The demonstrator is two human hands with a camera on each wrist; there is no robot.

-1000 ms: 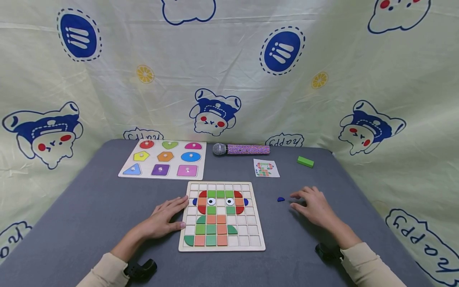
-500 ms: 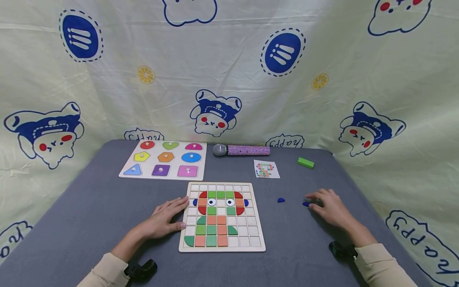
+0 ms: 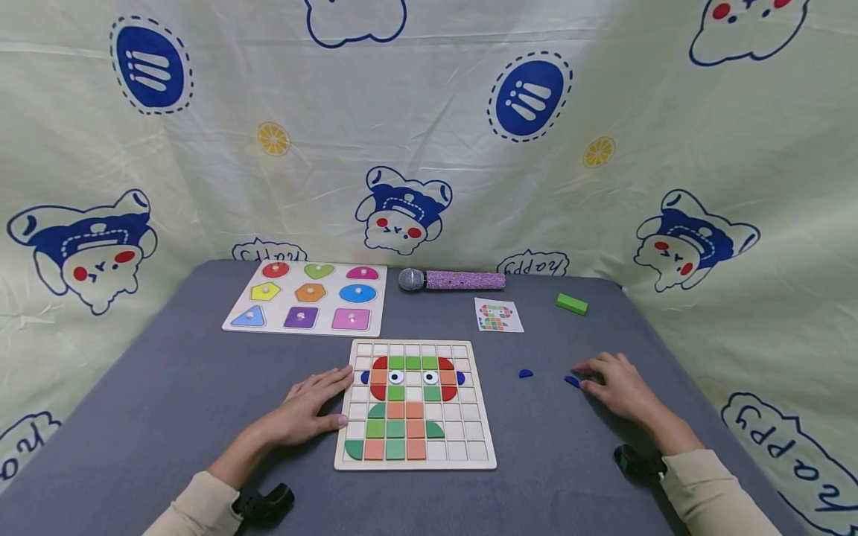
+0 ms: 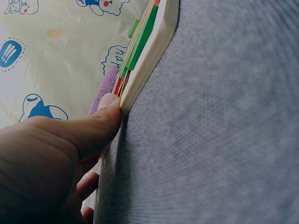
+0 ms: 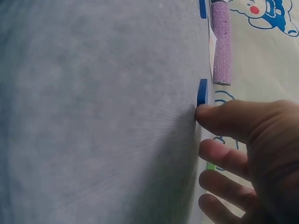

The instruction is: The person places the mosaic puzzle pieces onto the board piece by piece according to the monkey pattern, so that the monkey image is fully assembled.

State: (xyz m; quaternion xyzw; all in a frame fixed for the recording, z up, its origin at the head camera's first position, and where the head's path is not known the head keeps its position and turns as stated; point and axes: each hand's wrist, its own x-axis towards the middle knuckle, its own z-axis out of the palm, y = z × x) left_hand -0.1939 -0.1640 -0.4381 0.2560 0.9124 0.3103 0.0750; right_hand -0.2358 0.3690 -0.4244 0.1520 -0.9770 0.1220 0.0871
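Observation:
My left hand [image 3: 304, 406] rests at the left edge of a square grid board [image 3: 482, 454], its thumb and fingertips touching the rim. In the left wrist view the thumb [image 4: 100, 126] lies against that pale rim. Coloured tiles on the grid form a figure with two eye tiles [image 3: 430, 377]. Off to the right, my right hand [image 3: 620, 387] is low over the table beside a blue half-round tile [image 3: 572, 382]. From the right wrist view, the thumb [image 5: 217, 116] meets the end of this tile, while the other fingers stay apart from it. Another blue half-round tile [image 3: 526, 374] lies closer to the board.
A shape puzzle board [image 3: 302, 298] stands behind to the left. Further back are a glittery purple microphone [image 3: 462, 280], a small pattern card [image 3: 499, 316] and a green block [image 3: 572, 303]. A printed cloth hangs behind the grey table [image 3: 201, 372].
My right hand has shifted rightward from beside the nearer blue tile, leaving a second blue tile uncovered at its fingertips; that tile has since turned slightly. The left hand stays in place.

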